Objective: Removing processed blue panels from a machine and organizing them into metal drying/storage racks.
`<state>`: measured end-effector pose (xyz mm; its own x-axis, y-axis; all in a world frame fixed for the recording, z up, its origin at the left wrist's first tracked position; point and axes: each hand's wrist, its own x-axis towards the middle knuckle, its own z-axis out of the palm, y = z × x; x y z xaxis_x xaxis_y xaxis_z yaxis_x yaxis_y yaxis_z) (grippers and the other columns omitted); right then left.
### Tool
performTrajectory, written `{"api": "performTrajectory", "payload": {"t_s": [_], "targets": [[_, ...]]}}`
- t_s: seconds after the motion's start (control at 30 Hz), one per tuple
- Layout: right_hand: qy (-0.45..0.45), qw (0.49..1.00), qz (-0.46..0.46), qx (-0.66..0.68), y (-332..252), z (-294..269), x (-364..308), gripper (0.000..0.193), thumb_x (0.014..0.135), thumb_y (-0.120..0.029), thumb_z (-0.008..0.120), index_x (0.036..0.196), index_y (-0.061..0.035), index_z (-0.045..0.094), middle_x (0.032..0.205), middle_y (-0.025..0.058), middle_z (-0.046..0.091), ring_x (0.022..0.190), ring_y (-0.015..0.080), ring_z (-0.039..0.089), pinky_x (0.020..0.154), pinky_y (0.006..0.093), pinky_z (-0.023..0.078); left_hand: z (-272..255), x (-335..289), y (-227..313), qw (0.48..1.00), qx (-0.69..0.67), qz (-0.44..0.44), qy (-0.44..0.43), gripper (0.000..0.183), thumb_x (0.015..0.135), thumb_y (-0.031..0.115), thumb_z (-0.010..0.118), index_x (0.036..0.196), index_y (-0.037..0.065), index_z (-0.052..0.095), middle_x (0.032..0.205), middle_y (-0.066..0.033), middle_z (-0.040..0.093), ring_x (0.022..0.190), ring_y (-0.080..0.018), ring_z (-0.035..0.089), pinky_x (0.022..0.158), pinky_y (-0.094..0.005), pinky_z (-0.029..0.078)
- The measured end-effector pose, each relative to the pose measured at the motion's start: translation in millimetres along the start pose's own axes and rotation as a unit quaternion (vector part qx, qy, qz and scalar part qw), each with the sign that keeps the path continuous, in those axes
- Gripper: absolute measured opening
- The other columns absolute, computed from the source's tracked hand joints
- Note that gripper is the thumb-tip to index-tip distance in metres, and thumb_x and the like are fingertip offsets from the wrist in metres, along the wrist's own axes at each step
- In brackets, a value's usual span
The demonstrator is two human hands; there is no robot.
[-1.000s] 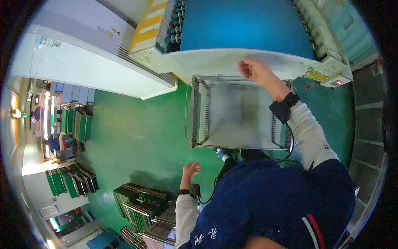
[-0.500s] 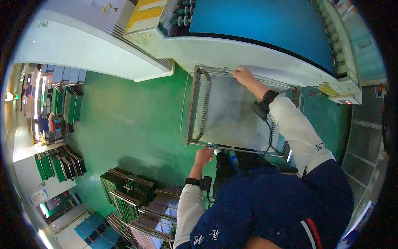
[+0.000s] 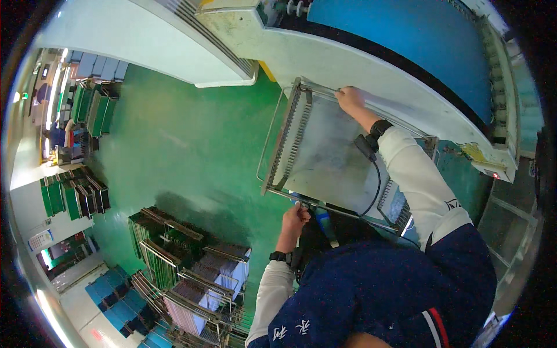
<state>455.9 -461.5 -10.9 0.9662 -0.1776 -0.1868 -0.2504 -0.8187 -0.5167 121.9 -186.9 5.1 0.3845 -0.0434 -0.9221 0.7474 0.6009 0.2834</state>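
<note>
A metal rack (image 3: 282, 137) with comb-like slotted sides stands in front of me, between my body and a large machine. Inside it lies a broad, flat grey sheet (image 3: 331, 148). My right hand (image 3: 351, 100) reaches across the rack, its fingers curled over the far rail. At the near rail, close to the left corner, my left hand (image 3: 295, 219) is closed, its fingertips against the metal. Dark wrist devices with a cable sit on my wrists, the right cable hanging over the sheet. The undersides of both grips are hidden.
Beyond the rack is the pale machine (image 3: 354, 72) with a blue sheet (image 3: 400, 46) on top. Lower left, slotted racks (image 3: 191, 261) hold many upright panels. A white cabinet (image 3: 145, 46) stands upper left. More racks (image 3: 75, 188) line the far left side of the green floor (image 3: 185, 133).
The whole view has turned, so rack and machine both appear more slanted, their right ends lower. Both hands keep roughly their places on the rack's rails.
</note>
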Motion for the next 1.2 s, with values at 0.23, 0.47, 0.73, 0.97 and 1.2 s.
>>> {"api": "performTrajectory", "payload": {"t_s": [0.23, 0.47, 0.73, 0.97, 1.2], "targets": [[0.002, 0.996, 0.050, -0.074, 4.1, 8.3, 5.5, 0.028, 0.079, -0.033, 0.060, 0.086, -0.0065, 0.067, 0.090, 0.0161, 0.065, 0.087, 0.0352, 0.062, 0.075, 0.0447, 0.048, -15.0, -10.6, -21.3, 0.989, -0.111, -0.069, -0.070, 0.022, 0.092, 0.025, 0.054, 0.083, 0.005, 0.055, 0.065, -0.0035, 0.054, 0.063, -0.0170, 0.053, 0.057, -0.0299, 0.045], [-0.034, 0.994, -0.055, -0.083, -17.8, -13.6, -12.8, 0.020, 0.080, -0.015, 0.056, 0.095, -0.0075, 0.066, 0.095, 0.0160, 0.065, 0.090, 0.0355, 0.060, 0.078, 0.0434, 0.047, -9.6, -15.0, -12.3, 0.819, 0.510, 0.246, 0.094, 0.042, 0.080, 0.041, 0.066, 0.078, 0.000, 0.061, 0.065, -0.0104, 0.060, 0.059, -0.0239, 0.059, 0.055, -0.0385, 0.046], [0.010, 0.977, -0.212, -0.025, -9.4, -22.7, -20.8, 0.026, 0.078, -0.001, 0.050, 0.096, -0.0105, 0.067, 0.096, 0.0156, 0.063, 0.092, 0.0363, 0.059, 0.078, 0.0434, 0.046, -8.9, -10.8, -10.3, 0.836, 0.504, 0.207, 0.065, 0.039, 0.085, 0.036, 0.059, 0.073, -0.001, 0.063, 0.060, -0.0114, 0.060, 0.056, -0.0202, 0.059, 0.054, -0.0354, 0.046], [-0.053, 0.983, -0.171, -0.046, -23.7, -18.8, -14.8, 0.011, 0.078, -0.003, 0.050, 0.078, -0.0046, 0.060, 0.096, 0.0154, 0.062, 0.090, 0.0364, 0.058, 0.075, 0.0446, 0.046, -7.1, -9.3, 33.8, 0.831, 0.473, 0.269, 0.117, 0.042, 0.087, 0.036, 0.057, 0.068, -0.002, 0.063, 0.053, -0.0073, 0.056, 0.048, -0.0151, 0.055, 0.047, -0.0301, 0.041], [0.054, 0.960, -0.272, 0.032, 9.6, -26.6, -40.1, 0.006, 0.076, -0.003, 0.052, 0.076, -0.0035, 0.059, 0.106, 0.0150, 0.061, 0.092, 0.0350, 0.058, 0.077, 0.0424, 0.047, 27.0, -8.3, 134.2, 0.712, 0.468, 0.483, 0.199, 0.026, 0.080, 0.022, 0.064, 0.092, -0.002, 0.064, 0.088, -0.0153, 0.066, 0.079, -0.0239, 0.062, 0.068, -0.0367, 0.047]]}}
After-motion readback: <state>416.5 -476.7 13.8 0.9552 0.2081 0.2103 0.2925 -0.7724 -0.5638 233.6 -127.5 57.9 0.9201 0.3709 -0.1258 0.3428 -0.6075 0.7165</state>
